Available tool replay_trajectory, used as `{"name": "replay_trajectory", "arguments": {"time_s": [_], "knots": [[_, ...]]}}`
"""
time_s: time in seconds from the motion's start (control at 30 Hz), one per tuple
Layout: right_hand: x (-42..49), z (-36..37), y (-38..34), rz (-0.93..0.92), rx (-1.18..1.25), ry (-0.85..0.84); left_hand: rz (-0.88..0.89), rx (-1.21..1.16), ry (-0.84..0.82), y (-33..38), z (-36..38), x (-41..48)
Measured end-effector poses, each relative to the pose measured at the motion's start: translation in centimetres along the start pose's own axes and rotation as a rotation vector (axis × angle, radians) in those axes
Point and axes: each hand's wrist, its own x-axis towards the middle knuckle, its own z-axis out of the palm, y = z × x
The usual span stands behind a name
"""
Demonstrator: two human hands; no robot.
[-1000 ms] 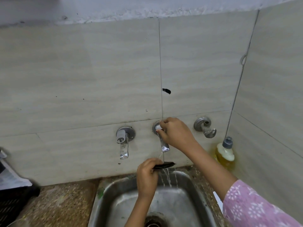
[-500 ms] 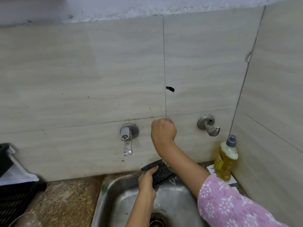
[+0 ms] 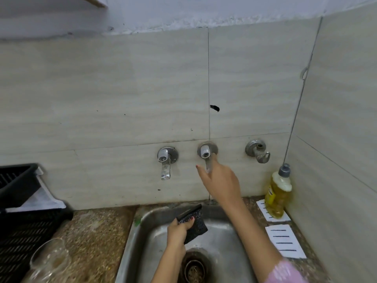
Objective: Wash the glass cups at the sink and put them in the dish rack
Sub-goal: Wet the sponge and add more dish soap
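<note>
My left hand [image 3: 179,229] grips a dark scrubbing sponge [image 3: 193,223] over the steel sink [image 3: 142,227]. My right hand [image 3: 222,180] hangs just below the middle tap [image 3: 205,152], fingers spread, holding nothing. A clear glass cup [image 3: 49,260] stands on the speckled counter at the lower left, beside the black dish rack [image 3: 18,227]. No water stream is visible from the tap.
A second tap [image 3: 166,160] is left of the middle one, a tapless wall fitting [image 3: 258,150] to the right. A yellow dish-soap bottle [image 3: 278,195] stands in the right corner by white striped cloths [image 3: 284,240]. The drain [image 3: 193,270] sits low in the basin.
My right hand has let go of the middle tap handle and dropped below it, fingers opening. The water has stopped. My left hand lowered the sponge into the sink. The view has tilted down.
</note>
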Motion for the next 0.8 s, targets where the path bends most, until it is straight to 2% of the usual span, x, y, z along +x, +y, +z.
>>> {"name": "replay_trajectory", "arguments": {"time_s": [0.07, 0.23, 0.33, 0.43, 0.63, 0.8], "knots": [[-3.7, 0.6, 2.2, 0.008, 0.077, 0.005, 0.005, -0.055, 0.016, -0.3, -0.6, -0.5], [-9.2, 2.9, 8.6, 0.22, 0.103, -0.186, -0.089, -0.165, 0.06, -2.3, -1.6, -1.6], [-10.0, 2.1, 11.5, 0.36, 0.168, -0.115, -0.24, -0.242, 0.052, -3.1, -1.4, -2.3], [-9.3, 1.2, 14.1, 0.458, 0.216, 0.0, -0.337, -0.204, 0.021, -3.5, -1.3, -2.3], [-3.7, -0.2, 20.4, 0.546, 0.252, 0.124, -0.412, -0.165, -0.036, -3.3, -0.1, -1.9], [-0.4, 1.3, 23.9, 0.761, 0.416, 0.217, -0.443, -0.156, -0.041, -2.3, 0.8, -0.7]]}}
